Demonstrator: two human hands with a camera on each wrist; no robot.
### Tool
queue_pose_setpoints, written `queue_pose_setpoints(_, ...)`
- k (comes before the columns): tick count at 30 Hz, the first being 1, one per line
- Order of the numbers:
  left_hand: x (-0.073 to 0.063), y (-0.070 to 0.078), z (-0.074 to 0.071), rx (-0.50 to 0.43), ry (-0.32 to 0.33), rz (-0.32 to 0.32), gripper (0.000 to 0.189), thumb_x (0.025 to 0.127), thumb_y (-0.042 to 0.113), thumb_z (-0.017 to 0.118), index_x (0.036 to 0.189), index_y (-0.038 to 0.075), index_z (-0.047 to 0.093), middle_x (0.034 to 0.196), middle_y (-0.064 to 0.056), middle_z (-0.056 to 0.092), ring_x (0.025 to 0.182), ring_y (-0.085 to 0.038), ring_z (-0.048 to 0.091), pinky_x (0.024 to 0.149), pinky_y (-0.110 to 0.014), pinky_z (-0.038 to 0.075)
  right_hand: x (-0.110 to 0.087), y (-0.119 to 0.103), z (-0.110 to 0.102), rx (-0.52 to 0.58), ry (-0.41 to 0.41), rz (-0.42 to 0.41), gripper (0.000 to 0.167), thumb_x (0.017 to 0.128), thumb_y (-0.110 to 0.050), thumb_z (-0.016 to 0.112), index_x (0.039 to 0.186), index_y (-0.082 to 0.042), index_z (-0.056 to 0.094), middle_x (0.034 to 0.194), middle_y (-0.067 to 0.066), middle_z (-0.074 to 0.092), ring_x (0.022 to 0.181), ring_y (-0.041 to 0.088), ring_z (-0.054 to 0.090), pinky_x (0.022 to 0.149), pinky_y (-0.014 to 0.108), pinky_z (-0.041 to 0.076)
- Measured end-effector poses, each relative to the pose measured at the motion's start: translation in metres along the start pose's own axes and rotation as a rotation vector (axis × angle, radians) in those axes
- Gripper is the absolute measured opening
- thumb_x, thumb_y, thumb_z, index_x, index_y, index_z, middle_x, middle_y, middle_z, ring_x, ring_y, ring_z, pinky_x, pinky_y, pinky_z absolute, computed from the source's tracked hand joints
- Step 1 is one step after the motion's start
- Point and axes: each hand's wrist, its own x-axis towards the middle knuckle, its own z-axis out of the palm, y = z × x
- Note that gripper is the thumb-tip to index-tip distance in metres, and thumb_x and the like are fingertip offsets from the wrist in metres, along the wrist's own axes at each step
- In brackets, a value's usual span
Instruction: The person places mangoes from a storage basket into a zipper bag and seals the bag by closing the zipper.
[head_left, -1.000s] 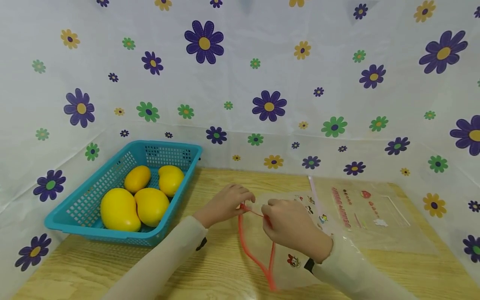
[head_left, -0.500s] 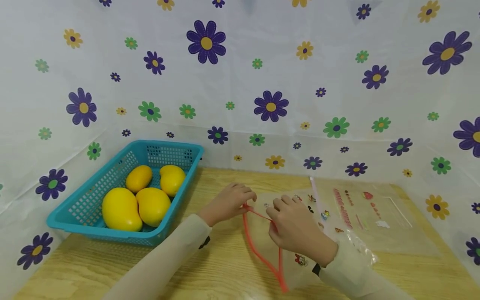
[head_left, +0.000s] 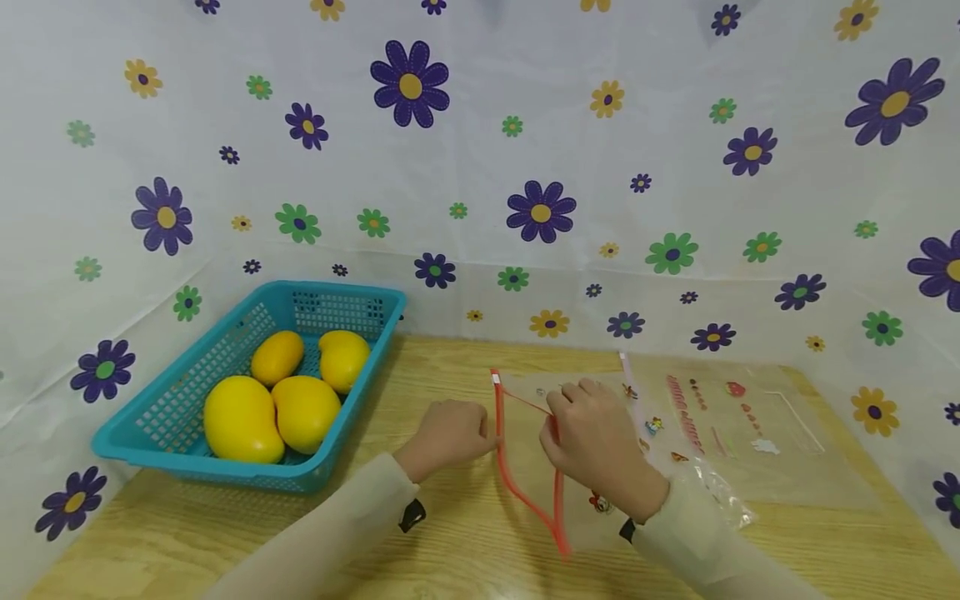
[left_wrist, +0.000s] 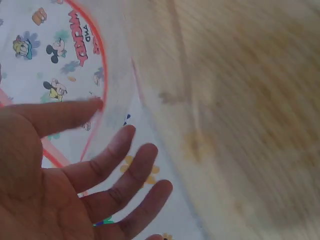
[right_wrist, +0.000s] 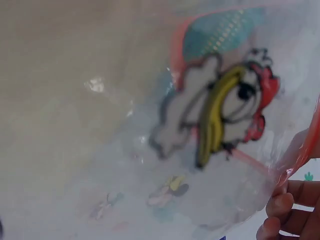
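A clear zip bag [head_left: 527,479] with a red zip edge and cartoon prints stands partly open at the middle of the table. My right hand [head_left: 596,437] pinches the far side of its red edge; in the right wrist view the fingertips [right_wrist: 281,205] bend round that rim. My left hand [head_left: 450,433] is at the near side of the mouth. Its thumb [left_wrist: 75,114] touches the red strip while the other fingers spread loosely, holding nothing. A white-and-red slider [head_left: 495,379] sits at the far end of the zip. Through the film, cartoon figures [right_wrist: 225,107] show large.
On the left, a blue basket [head_left: 225,477] holds several yellow mangoes [head_left: 242,418]. Another clear bag [head_left: 757,467] with a pale purple strip [head_left: 632,392] lies flat at the right. Floral sheeting [head_left: 480,150] rises behind the wooden table [head_left: 420,542].
My left hand has let go of the bag's far corner and come down along the zip edge towards me. The right hand keeps its pinch and has shifted slightly right.
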Motion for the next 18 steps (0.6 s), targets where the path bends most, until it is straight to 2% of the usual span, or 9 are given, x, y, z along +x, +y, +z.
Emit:
queue_pose_setpoints(1, -0.001, -0.001, 0.001, -0.030, -0.008, 0.026, 0.037, 0.083, 0.038, 0.068, 0.055, 0.015, 0.057, 0.049, 0.006, 0.049, 0.045, -0.009, 0.040, 0.046, -0.024, 0.032, 0.001, 0.001, 0.000, 0.001, 0.005, 0.004, 0.009, 0.068, -0.012, 0.066, 0.065, -0.010, 0.058, 0.054, -0.003, 0.046, 0.051, 0.014, 0.041, 0.050, 0.026, 0.035)
queue_pose_setpoints(4, -0.002, -0.003, 0.004, -0.104, -0.033, 0.061, 0.030, 0.082, 0.032, 0.070, 0.059, 0.018, 0.057, 0.052, 0.009, 0.052, 0.047, -0.006, 0.043, 0.047, -0.022, 0.034, 0.002, 0.002, 0.001, 0.005, 0.014, 0.012, 0.007, 0.068, -0.012, 0.066, 0.066, -0.010, 0.060, 0.054, -0.003, 0.046, 0.051, 0.014, 0.041, 0.049, 0.025, 0.034)
queue_pose_setpoints(6, -0.001, -0.004, 0.008, -0.153, -0.052, 0.060, 0.029, 0.082, 0.029, 0.070, 0.059, 0.016, 0.058, 0.052, 0.008, 0.052, 0.047, -0.007, 0.042, 0.046, -0.022, 0.033, 0.002, 0.003, 0.002, 0.010, 0.015, 0.017, 0.008, 0.069, -0.012, 0.066, 0.065, -0.011, 0.059, 0.054, -0.003, 0.045, 0.051, 0.014, 0.041, 0.049, 0.025, 0.033)
queue_pose_setpoints(9, 0.001, -0.005, 0.013, -0.215, -0.074, 0.045, 0.034, 0.081, 0.025, 0.071, 0.054, 0.015, 0.054, 0.047, 0.008, 0.044, 0.046, -0.007, 0.035, 0.044, -0.022, 0.028, 0.001, 0.003, 0.002, 0.017, 0.008, 0.022, 0.010, 0.069, -0.012, 0.065, 0.064, -0.011, 0.057, 0.054, -0.004, 0.044, 0.051, 0.014, 0.041, 0.049, 0.025, 0.033)
queue_pose_setpoints(13, 0.003, -0.005, 0.018, -0.142, -0.049, 0.028, 0.041, 0.075, 0.023, 0.075, 0.047, 0.016, 0.047, 0.043, 0.010, 0.037, 0.045, -0.007, 0.033, 0.050, -0.027, 0.029, 0.002, 0.006, -0.004, 0.042, 0.023, 0.045, 0.014, 0.069, -0.011, 0.065, 0.062, -0.012, 0.053, 0.055, -0.004, 0.044, 0.052, 0.015, 0.042, 0.051, 0.027, 0.035)
queue_pose_setpoints(16, 0.004, -0.006, 0.020, -0.077, -0.035, 0.003, 0.039, 0.072, 0.024, 0.077, 0.047, 0.017, 0.049, 0.044, 0.010, 0.042, 0.046, -0.008, 0.039, 0.055, -0.032, 0.033, 0.004, 0.009, -0.008, 0.056, 0.042, 0.062, 0.018, 0.068, -0.010, 0.067, 0.060, -0.012, 0.051, 0.055, -0.004, 0.045, 0.054, 0.016, 0.043, 0.053, 0.028, 0.036)
queue_pose_setpoints(18, 0.004, -0.007, 0.019, -0.076, -0.043, -0.005, 0.038, 0.073, 0.027, 0.077, 0.047, 0.017, 0.051, 0.044, 0.009, 0.045, 0.046, -0.008, 0.041, 0.055, -0.032, 0.035, 0.004, 0.010, -0.009, 0.047, 0.041, 0.058, 0.019, 0.069, -0.011, 0.067, 0.060, -0.013, 0.050, 0.055, -0.004, 0.044, 0.054, 0.017, 0.044, 0.053, 0.028, 0.035)
